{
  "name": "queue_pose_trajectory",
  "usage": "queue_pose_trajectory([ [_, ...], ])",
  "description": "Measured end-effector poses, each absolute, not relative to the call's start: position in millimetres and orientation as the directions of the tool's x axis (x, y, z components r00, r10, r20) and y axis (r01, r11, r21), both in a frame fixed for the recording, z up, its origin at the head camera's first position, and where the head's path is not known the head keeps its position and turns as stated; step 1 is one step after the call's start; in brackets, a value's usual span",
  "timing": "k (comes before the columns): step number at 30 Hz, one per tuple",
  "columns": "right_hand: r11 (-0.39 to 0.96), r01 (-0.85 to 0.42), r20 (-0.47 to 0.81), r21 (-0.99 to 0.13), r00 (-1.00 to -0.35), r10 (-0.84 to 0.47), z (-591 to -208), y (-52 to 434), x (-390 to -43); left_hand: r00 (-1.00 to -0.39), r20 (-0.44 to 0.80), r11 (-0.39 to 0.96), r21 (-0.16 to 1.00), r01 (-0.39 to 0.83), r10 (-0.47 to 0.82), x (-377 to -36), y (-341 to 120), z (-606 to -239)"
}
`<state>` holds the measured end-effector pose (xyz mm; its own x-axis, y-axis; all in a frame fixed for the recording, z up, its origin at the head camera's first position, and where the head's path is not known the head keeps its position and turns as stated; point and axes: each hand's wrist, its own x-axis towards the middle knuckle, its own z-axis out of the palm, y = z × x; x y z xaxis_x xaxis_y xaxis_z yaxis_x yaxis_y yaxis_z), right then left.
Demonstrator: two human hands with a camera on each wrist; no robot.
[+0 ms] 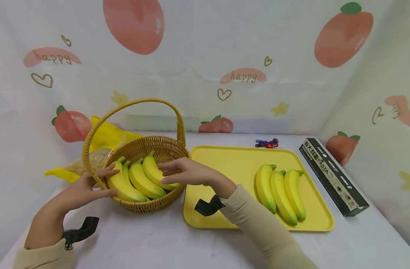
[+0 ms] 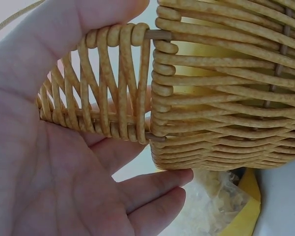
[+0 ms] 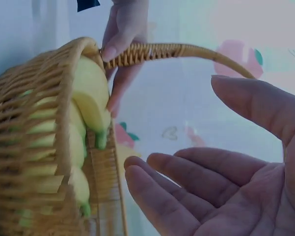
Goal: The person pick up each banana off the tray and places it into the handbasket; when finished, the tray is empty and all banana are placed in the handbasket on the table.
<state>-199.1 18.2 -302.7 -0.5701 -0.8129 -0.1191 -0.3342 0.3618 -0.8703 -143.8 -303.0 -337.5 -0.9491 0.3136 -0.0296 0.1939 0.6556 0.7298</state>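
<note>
White counter (image 1: 158,243): left hand (image 1: 87,186) rests flat-fingered against the wicker basket (image 1: 164,147) of bananas (image 1: 137,181), right hand (image 1: 188,172) hovers over them, grip released.

A round wicker basket (image 1: 148,203) with a tall hoop handle stands upright on my desk (image 1: 151,243), left of centre; inside it, a bunch of yellow, green-tipped bananas (image 1: 139,181) lies curved, stems pointing away.

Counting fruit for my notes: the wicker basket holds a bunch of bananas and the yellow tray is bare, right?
Not quite. The basket does hold bananas, but the tray is not bare: the head view shows a second bunch lying on it.
</note>
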Motion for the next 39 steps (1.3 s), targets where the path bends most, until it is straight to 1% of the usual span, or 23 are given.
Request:
queue_pose_trajectory([
  [3, 0.340, -0.320, -0.096, -0.884, -0.588, -0.803, -306, 34, -197, -0.951, -0.018, 0.666, 0.717, 0.203, 0.309, -143, -303, -338],
  [8, 0.319, -0.334, -0.065, -0.887, -0.594, -0.802, -309, 60, -191, -0.949, -0.005, 0.653, 0.727, 0.213, 0.315, -144, -304, -338],
  [16, 0.305, -0.302, -0.049, -0.903, -0.634, -0.772, -318, 102, -190, -0.948, -0.005, 0.630, 0.748, 0.207, 0.318, -144, -303, -337],
  [23, 0.304, -0.303, 0.009, -0.903, -0.722, -0.692, -329, 139, -180, -0.952, -0.027, 0.649, 0.737, 0.188, 0.305, -143, -302, -337],
  [27, 0.319, -0.286, 0.027, -0.904, -0.782, -0.623, -335, 158, -174, -0.953, -0.035, 0.655, 0.734, 0.180, 0.301, -143, -301, -337],
  [32, 0.334, -0.274, 0.065, -0.902, -0.851, -0.522, -342, 179, -171, -0.951, -0.013, 0.648, 0.735, 0.200, 0.308, -143, -301, -336],
  [36, 0.414, -0.260, 0.076, -0.873, -0.909, -0.410, -346, 193, -172, -0.951, -0.015, 0.646, 0.737, 0.198, 0.308, -144, -301, -336],
  [39, 0.485, -0.208, 0.046, -0.850, -0.945, -0.325, -349, 201, -170, -0.951, -0.022, 0.650, 0.735, 0.194, 0.309, -144, -301, -337],
])
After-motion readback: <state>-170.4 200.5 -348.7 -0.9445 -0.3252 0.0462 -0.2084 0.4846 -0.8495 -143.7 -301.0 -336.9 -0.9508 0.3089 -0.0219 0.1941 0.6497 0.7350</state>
